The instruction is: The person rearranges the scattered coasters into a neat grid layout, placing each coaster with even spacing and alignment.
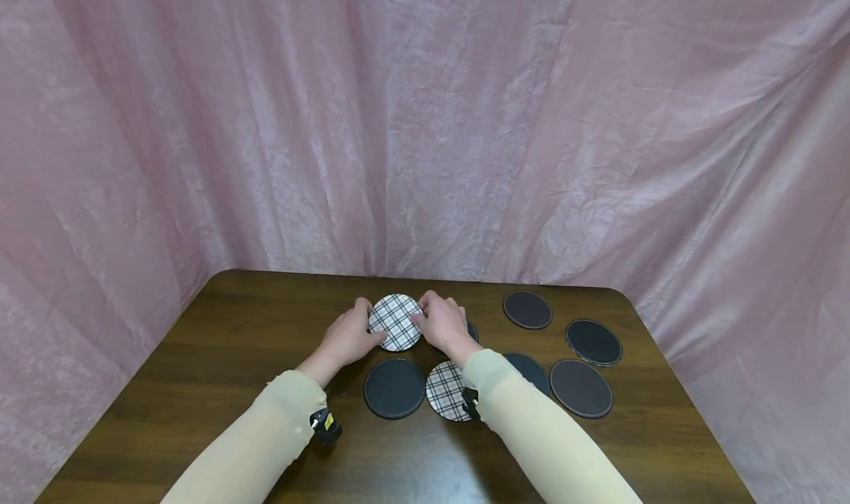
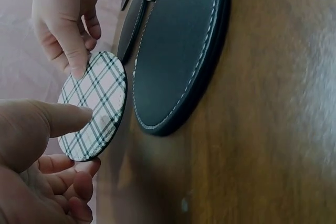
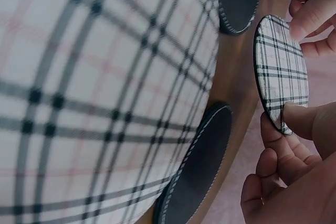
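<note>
A round coaster with a white and dark plaid face is held off the wooden table between both hands. My left hand pinches its left edge, thumb on the plaid face and fingers beneath, as the left wrist view shows. On the opposite edge, my right hand grips it with the thumb on top. Nearer to me lie a black stitched coaster and a second plaid coaster, partly covered by the right wrist. Behind the right hand, a dark coaster is mostly hidden.
Several dark coasters lie at the right: one at the back, one near the right edge, a brownish one and one half under the right sleeve. A pink curtain hangs behind the brown wooden table.
</note>
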`<state>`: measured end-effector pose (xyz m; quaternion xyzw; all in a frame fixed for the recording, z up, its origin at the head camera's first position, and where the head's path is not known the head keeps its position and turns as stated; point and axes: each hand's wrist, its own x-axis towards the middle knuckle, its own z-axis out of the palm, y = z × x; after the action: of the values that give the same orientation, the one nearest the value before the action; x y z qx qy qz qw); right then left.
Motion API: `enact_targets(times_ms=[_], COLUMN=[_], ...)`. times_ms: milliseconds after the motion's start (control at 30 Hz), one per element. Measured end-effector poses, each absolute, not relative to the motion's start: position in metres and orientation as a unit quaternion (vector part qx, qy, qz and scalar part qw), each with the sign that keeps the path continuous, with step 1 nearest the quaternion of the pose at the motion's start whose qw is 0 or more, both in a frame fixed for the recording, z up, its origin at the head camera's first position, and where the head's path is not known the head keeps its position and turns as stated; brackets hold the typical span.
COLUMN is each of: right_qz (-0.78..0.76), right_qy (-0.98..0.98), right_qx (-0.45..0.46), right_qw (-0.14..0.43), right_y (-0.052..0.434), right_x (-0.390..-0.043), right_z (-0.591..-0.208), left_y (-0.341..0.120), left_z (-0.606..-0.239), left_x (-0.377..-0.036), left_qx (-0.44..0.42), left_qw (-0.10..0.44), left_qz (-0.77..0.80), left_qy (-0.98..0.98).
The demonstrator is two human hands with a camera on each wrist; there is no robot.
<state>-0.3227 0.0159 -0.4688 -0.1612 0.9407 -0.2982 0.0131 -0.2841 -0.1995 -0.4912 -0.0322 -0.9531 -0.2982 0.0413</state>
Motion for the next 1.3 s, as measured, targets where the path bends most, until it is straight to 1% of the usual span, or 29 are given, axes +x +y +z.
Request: enact_targets(times_ms=[33,200,267,367,500,600,733,1000,1300], right_qz=[-0.298,-0.275,-0.262,-0.246,-0.224,-0.203,-0.183,-0.164,-0.156], right_qy=[0.941,0.947,0.949,0.953,0.958,0.962,0.965,0.966,0.966], right_qx=[-0.161,-0.168,-0.173,-0.177,-0.179,-0.183,-0.188,-0.2,-0.207], right_qw=[0.011,-0.002,-0.006,-0.009,-0.009,-0.016,-0.024,-0.019,0.01], right_y=[0.017,0.017,0.016,0.014,0.013,0.013,0.014,0.017,0.019], right_x=[-0.323,-0.323,-0.322,-0.322,-0.321,-0.321,-0.321,-0.319,-0.317], right_z=[-0.469,-0.472,-0.474,-0.475,-0.477,-0.48,-0.483,-0.484,-0.483], left_y=[-0.2,-0.215,-0.219,-0.218,-0.208,-0.196,-0.184,-0.184,-0.188], left_z=[-0.496,-0.552,-0.568,-0.572,-0.555,-0.525,-0.496,-0.496,-0.495], left_x=[-0.287,-0.32,-0.328,-0.327,-0.31,-0.29,-0.271,-0.269,-0.269], left_qx=[-0.034,-0.038,-0.032,-0.025,-0.017,-0.004,0.011,0.01,0.003], left_qw=[0.04,0.058,0.059,0.059,0.049,0.031,0.015,0.004,-0.01], left_qz=[-0.298,-0.277,-0.275,-0.266,-0.255,-0.263,-0.271,-0.241,-0.247], left_qy=[-0.953,-0.958,-0.959,-0.962,-0.966,-0.964,-0.963,-0.971,-0.969])
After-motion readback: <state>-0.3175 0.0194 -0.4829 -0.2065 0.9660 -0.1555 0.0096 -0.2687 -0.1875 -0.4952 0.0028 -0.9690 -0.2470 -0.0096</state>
